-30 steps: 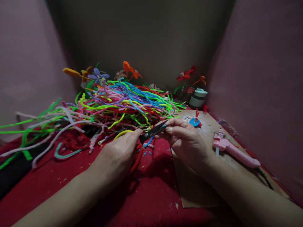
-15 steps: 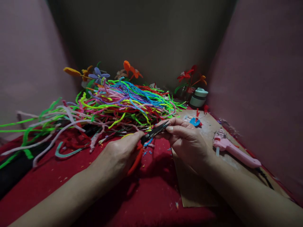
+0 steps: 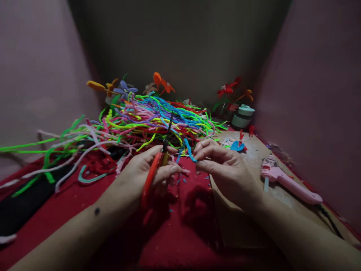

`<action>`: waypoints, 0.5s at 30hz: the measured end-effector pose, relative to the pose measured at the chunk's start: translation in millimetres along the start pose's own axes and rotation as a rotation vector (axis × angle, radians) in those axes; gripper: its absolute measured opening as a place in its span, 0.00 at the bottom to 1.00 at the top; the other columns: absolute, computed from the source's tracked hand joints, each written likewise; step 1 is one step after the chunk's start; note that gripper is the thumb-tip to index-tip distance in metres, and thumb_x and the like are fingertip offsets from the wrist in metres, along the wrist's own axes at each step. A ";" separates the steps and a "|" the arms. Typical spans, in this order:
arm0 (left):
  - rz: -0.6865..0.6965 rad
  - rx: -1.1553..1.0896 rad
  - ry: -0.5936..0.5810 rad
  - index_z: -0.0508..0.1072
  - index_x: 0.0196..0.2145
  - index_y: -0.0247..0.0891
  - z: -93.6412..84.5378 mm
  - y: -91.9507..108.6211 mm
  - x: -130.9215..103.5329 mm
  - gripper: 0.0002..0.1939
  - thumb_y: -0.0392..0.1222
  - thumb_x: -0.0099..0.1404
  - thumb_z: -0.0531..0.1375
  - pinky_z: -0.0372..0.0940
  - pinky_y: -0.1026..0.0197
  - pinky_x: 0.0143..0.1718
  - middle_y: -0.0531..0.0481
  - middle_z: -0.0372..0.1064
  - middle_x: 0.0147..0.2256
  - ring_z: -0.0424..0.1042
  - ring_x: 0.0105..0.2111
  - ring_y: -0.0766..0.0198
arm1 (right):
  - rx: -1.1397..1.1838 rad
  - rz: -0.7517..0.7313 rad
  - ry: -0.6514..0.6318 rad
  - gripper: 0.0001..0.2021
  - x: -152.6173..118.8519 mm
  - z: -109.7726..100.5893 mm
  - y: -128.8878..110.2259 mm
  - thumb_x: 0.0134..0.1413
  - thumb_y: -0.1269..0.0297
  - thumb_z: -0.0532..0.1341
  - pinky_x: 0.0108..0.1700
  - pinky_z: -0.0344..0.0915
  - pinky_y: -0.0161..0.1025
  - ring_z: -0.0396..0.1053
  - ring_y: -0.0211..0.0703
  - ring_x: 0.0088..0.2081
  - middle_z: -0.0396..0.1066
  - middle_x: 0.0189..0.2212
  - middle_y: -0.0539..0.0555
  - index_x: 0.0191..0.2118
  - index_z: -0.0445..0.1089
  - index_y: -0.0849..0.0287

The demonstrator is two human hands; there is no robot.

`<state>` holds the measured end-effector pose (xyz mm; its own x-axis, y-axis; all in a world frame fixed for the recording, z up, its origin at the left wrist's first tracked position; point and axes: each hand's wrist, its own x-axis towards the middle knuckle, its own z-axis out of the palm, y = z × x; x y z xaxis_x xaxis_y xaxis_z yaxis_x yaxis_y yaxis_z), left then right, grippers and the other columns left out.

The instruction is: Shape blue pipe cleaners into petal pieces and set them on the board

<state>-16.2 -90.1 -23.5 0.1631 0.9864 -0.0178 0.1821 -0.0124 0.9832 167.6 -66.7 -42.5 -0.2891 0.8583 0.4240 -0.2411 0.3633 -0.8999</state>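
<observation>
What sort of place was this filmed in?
Probably a small craft corner, perhaps at home. A big heap of coloured pipe cleaners, a pink glue gun and fuzzy handmade-looking flowers point to it.

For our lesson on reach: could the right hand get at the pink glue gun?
Probably yes: the pink glue gun lies unblocked nearby, though the right hand holds a blue strip.
</observation>
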 end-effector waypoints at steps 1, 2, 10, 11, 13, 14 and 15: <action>-0.043 -0.064 -0.036 0.67 0.37 0.37 0.3 1.4 -0.2 0.13 0.44 0.54 0.60 0.59 0.67 0.18 0.55 0.64 0.21 0.61 0.17 0.70 | -0.045 -0.011 -0.042 0.04 -1.3 1.0 -1.6 0.46 0.73 0.63 0.40 0.61 0.34 0.64 0.35 0.35 0.66 0.31 0.49 0.28 0.73 0.57; -0.068 -0.123 -0.066 0.67 0.36 0.37 0.5 2.4 -0.5 0.12 0.43 0.54 0.60 0.58 0.67 0.17 0.55 0.63 0.20 0.61 0.17 0.70 | -0.083 -0.010 -0.088 0.04 -2.4 2.2 -3.3 0.47 0.73 0.63 0.38 0.61 0.34 0.64 0.35 0.33 0.66 0.28 0.49 0.29 0.73 0.57; -0.074 -0.343 -0.082 0.65 0.39 0.38 4.0 6.1 -6.5 0.16 0.34 0.50 0.61 0.57 0.68 0.18 0.56 0.61 0.22 0.59 0.19 0.71 | -0.377 -0.092 -0.257 0.05 -7.4 13.7 -6.5 0.48 0.74 0.61 0.32 0.62 0.34 0.65 0.35 0.26 0.69 0.24 0.50 0.27 0.72 0.59; -0.071 -0.322 -0.076 0.65 0.39 0.38 5.2 6.0 -7.3 0.17 0.35 0.50 0.62 0.57 0.68 0.18 0.56 0.61 0.21 0.59 0.19 0.71 | -0.388 -0.087 -0.255 0.05 -7.7 14.0 -5.5 0.48 0.74 0.61 0.32 0.62 0.34 0.65 0.35 0.27 0.69 0.24 0.50 0.28 0.72 0.59; -0.054 -0.285 -0.047 0.65 0.41 0.38 7.0 5.5 -8.3 0.19 0.36 0.50 0.63 0.57 0.68 0.19 0.55 0.62 0.22 0.61 0.19 0.70 | -0.402 -0.051 -0.249 0.04 -8.2 13.7 -3.4 0.48 0.73 0.61 0.32 0.62 0.34 0.66 0.36 0.27 0.70 0.25 0.50 0.28 0.72 0.59; -0.042 -0.274 -0.030 0.64 0.42 0.38 7.5 5.1 -8.5 0.20 0.37 0.50 0.63 0.58 0.68 0.20 0.55 0.63 0.23 0.62 0.20 0.70 | -0.403 -0.024 -0.250 0.04 -8.4 13.4 -2.5 0.48 0.72 0.61 0.32 0.63 0.34 0.67 0.36 0.28 0.71 0.25 0.50 0.28 0.72 0.59; -0.030 -0.265 -0.018 0.65 0.42 0.38 7.6 4.7 -8.4 0.21 0.37 0.50 0.63 0.59 0.68 0.21 0.54 0.64 0.24 0.63 0.21 0.70 | -0.396 0.007 -0.255 0.03 -8.5 13.1 -1.8 0.48 0.72 0.61 0.32 0.63 0.34 0.67 0.37 0.28 0.71 0.25 0.50 0.28 0.72 0.59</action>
<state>-9.3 -99.7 -20.1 0.1796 0.9825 -0.0486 -0.0726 0.0625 0.9954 158.4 -79.4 -43.2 -0.5195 0.7628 0.3851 0.1192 0.5110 -0.8513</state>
